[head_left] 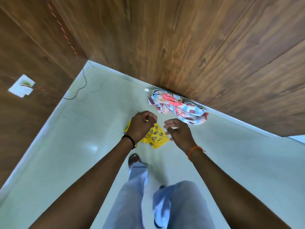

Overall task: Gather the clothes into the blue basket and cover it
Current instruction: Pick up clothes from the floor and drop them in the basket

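A person stands on a pale, glossy floor (69, 146) in the corner of a room lined with dark wood-grain wall panels (181, 47), arms stretched forward and down. The left hand (142, 125), a black band (130, 141) on its wrist, has its fingers curled in over a yellow garment (156, 136) with a small flower print; the hand appears to be pinching the cloth's top edge, though the exact grip is blurred. The garment lies on or hangs just above the floor, partly hidden under that hand, out from the corner and in front of the person's feet. The right hand (178, 131), an orange thread band (194, 150) at its wrist, hovers just beside the yellow cloth with fingers loosely spread and slightly bent, holding nothing.

A second piece of clothing, a crumpled multicoloured garment (178, 107) in white, red, blue and brown, lies on the floor against the foot of the right-hand wall, near the right hand but apart from it. A thin dark wire (79, 90) trails along the floor's left edge near the corner, and a white wall plate (22, 85) sits on the left-hand panel. The person's light grey trousers (181, 204) and one sandalled foot (134, 159) fill the lower middle of the view.
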`<control>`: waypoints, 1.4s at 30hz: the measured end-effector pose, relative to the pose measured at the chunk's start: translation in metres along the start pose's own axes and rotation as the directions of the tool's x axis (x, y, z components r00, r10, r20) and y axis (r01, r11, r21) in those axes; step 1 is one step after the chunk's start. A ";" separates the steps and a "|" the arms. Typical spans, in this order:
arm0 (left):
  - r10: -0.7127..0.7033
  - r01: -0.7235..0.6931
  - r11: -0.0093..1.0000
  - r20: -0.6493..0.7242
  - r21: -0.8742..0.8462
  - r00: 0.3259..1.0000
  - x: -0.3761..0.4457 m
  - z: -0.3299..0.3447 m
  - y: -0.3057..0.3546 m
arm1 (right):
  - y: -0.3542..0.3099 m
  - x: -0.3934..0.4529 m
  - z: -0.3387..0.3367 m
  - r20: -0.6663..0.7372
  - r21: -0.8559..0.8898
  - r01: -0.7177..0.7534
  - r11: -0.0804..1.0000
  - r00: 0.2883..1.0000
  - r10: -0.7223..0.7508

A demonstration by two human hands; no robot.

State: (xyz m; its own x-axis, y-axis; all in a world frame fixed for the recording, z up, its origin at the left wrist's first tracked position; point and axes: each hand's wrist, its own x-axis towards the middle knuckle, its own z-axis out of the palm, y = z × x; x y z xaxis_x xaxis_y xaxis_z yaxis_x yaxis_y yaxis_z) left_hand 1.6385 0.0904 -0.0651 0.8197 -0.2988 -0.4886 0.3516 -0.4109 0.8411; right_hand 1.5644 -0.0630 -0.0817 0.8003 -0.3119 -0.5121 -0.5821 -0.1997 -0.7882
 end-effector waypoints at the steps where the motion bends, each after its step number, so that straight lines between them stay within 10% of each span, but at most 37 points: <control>1: -0.007 0.007 1.000 0.010 0.010 1.000 0.020 0.005 -0.002 | 0.007 0.021 -0.001 0.001 -0.025 -0.007 1.000 1.000 0.007; 9: -0.028 0.030 0.998 -0.026 0.056 0.999 0.241 0.070 -0.148 | 0.179 0.285 0.020 -0.025 -0.333 -0.083 0.939 0.997 0.079; 18: -0.117 0.123 0.988 -0.073 0.090 0.990 0.393 0.167 -0.355 | 0.343 0.556 0.024 0.009 -0.796 0.028 0.605 0.999 -0.035; 24: 0.052 -0.018 0.970 -0.132 0.242 0.990 0.461 0.203 -0.389 | 0.379 0.627 0.048 0.019 -0.868 -0.079 0.491 0.982 0.190; 31: 0.048 -0.105 0.614 0.096 0.782 0.994 0.506 0.188 -0.405 | 0.388 0.515 0.082 0.368 -0.339 -0.143 0.930 0.889 0.271; 33: 0.007 -0.152 0.740 0.218 0.655 0.976 0.505 0.191 -0.397 | 0.381 0.489 0.088 0.404 -0.168 -0.083 0.982 0.903 0.146; 36: -0.166 0.103 0.901 0.117 0.421 0.979 0.492 0.195 -0.384 | 0.388 0.477 0.083 0.102 -0.299 0.056 0.953 0.994 -0.027; 39: -0.441 0.433 0.891 -0.040 -0.136 0.897 0.476 0.196 -0.379 | 0.393 0.476 0.075 -0.136 -0.078 -0.280 0.957 0.954 0.268; 42: -0.625 0.596 0.589 0.160 -0.545 0.764 0.458 0.203 -0.367 | 0.376 0.478 0.080 0.419 0.502 -0.669 0.549 0.743 0.522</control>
State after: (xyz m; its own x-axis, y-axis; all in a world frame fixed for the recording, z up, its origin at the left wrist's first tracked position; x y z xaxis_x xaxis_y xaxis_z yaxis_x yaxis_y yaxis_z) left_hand 1.7937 -0.0701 -0.6447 0.3341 -0.1089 -0.9362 0.9425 0.0490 0.3306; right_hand 1.7395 -0.2133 -0.6502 0.3509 0.0536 -0.9349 -0.7827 0.5648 -0.2614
